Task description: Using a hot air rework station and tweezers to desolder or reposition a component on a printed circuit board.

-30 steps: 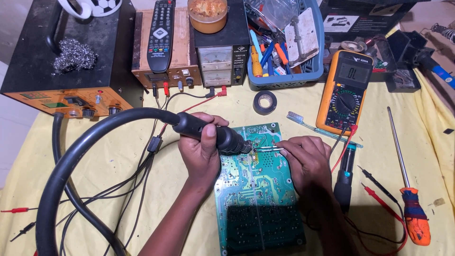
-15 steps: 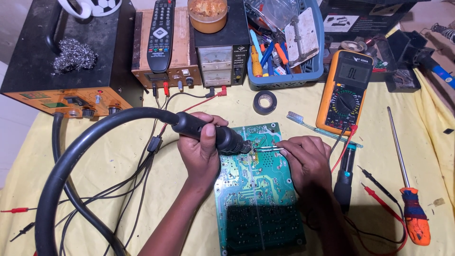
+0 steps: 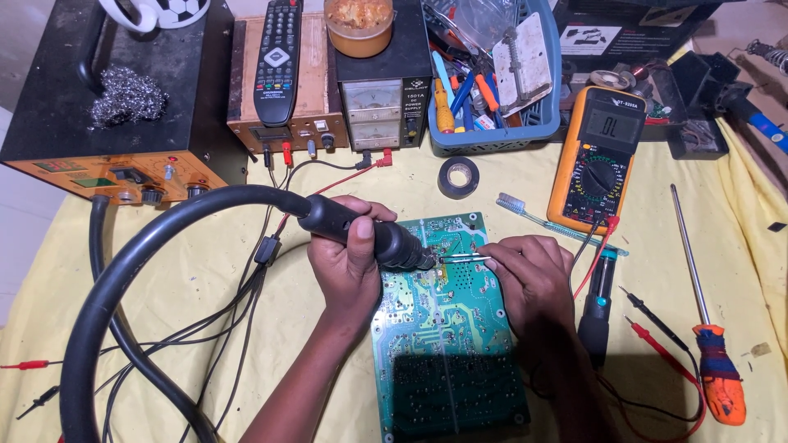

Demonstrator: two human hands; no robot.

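A green circuit board (image 3: 443,336) lies solder side up on the yellow cloth. My left hand (image 3: 349,267) grips the black hot-air handpiece (image 3: 369,235), whose thick black hose loops off to the left. Its nozzle points at the board's upper part. My right hand (image 3: 529,279) rests on the board's right edge and pinches metal tweezers (image 3: 464,259), whose tips meet the nozzle's end over the board.
A black rework station (image 3: 107,107) with steel wool on top stands back left, beside a wooden box with a remote and a bench power supply. A blue basket of tools, black tape roll (image 3: 458,176), toothbrush, yellow multimeter (image 3: 595,160) with probes, and an orange-handled screwdriver (image 3: 706,328) lie right.
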